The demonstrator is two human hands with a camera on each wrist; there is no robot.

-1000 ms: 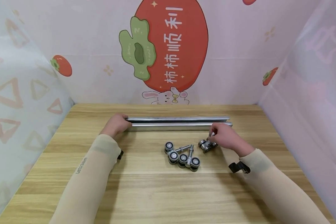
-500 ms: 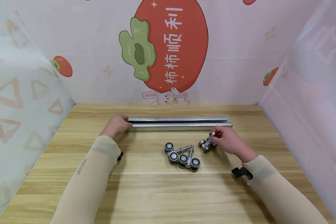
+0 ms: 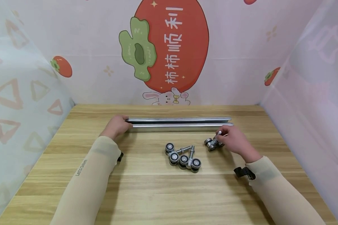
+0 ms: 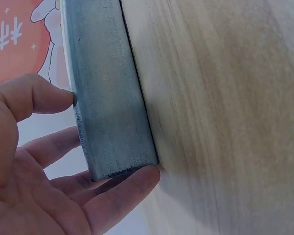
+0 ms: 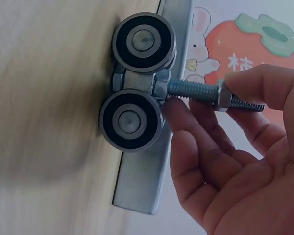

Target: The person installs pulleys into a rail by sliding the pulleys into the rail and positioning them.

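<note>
A galvanised steel track rail [image 3: 180, 127], a channel with a slot along its top, lies across the far part of the table. At its left end my left hand [image 3: 117, 126] grips it; in the left wrist view the thumb [image 4: 54, 100] presses the upper edge and a finger reaches round the cut end. My right hand [image 3: 234, 140] pinches the threaded bolt [image 5: 193, 90] of a trolley roller [image 3: 213, 144], just in front of the rail's right end. Bolt upright, its wheels are at or just above the table. Two more trolley rollers [image 3: 171, 156] [image 3: 189, 163] lie nearer me.
The wooden table [image 3: 163, 197] runs up to a printed cloth backdrop [image 3: 95, 81] behind the rail. Cloth side walls [image 3: 22, 118] close it in at left and right. Both lying rollers are close together near the middle, their bolts angled toward each other.
My right hand first drew back a little from the rail, then shifted right with the trolley roller toward the rail's right end. My left hand and the other two rollers stay put.
</note>
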